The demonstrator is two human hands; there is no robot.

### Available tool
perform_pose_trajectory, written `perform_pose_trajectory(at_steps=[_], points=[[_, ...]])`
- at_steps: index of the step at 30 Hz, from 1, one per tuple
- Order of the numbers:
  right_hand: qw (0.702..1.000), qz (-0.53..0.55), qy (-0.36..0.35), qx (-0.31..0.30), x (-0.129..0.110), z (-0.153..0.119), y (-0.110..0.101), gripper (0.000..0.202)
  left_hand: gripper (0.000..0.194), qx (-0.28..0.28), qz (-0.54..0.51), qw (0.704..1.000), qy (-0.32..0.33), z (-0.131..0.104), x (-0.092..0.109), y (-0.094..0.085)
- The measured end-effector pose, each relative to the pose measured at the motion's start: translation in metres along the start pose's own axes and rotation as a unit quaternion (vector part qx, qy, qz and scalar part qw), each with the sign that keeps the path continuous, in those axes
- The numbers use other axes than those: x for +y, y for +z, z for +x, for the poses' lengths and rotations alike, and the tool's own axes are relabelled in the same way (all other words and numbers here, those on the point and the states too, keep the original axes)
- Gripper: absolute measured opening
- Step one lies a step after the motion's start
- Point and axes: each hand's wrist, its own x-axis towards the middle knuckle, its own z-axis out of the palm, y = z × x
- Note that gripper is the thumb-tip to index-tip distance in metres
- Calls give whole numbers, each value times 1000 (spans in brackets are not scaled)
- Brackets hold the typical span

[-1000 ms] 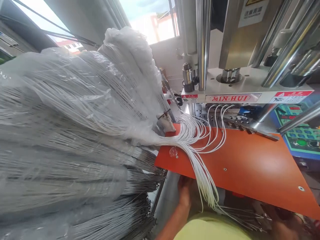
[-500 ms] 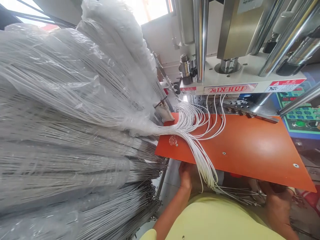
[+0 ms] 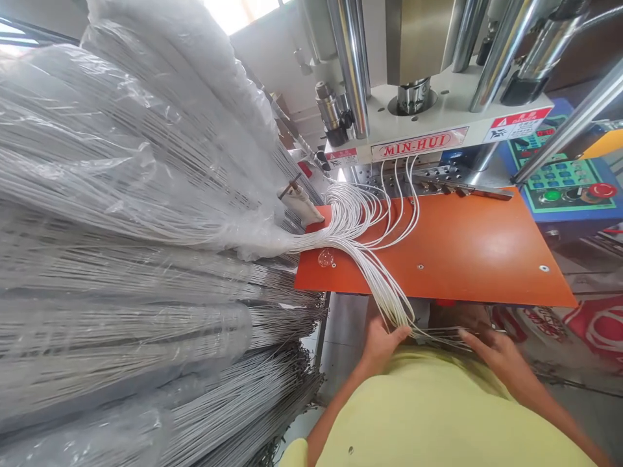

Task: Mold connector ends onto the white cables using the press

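A bundle of thin white cables hangs over the front edge of the orange board. My left hand is closed on this bundle just below the edge, its thumb lying across the strands. Farther right, my right hand grips the loose cable ends in front of my yellow shirt, the thumb uppermost. Its fingertips are partly hidden. More white cables lie coiled on the board's left part, and a few run up under the press head.
The MIN-HUI press stands behind the board, with metal columns and a control panel at right. Long plastic-wrapped cable bundles fill the left side. A metal bar lies along the board's back edge.
My left hand has come out from under the board's edge onto the hanging cables. My right hand has moved left and into clearer view, at the cable ends. The camera view has shifted.
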Motion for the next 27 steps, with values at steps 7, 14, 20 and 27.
perform_pose_trajectory(at_steps=[7,14,20,27], points=[[957,140,-151,-205,-62,21,47,39,38,45,-31,998,-15,-3,9,7],[965,195,-84,-153,-75,29,63,38,38,64,-71,995,-2,-11,9,7],[972,204,-25,-115,-81,26,48,53,46,73,-113,991,5,-12,9,6],[946,233,-60,-219,-70,30,45,53,38,122,-60,991,11,-5,8,11]])
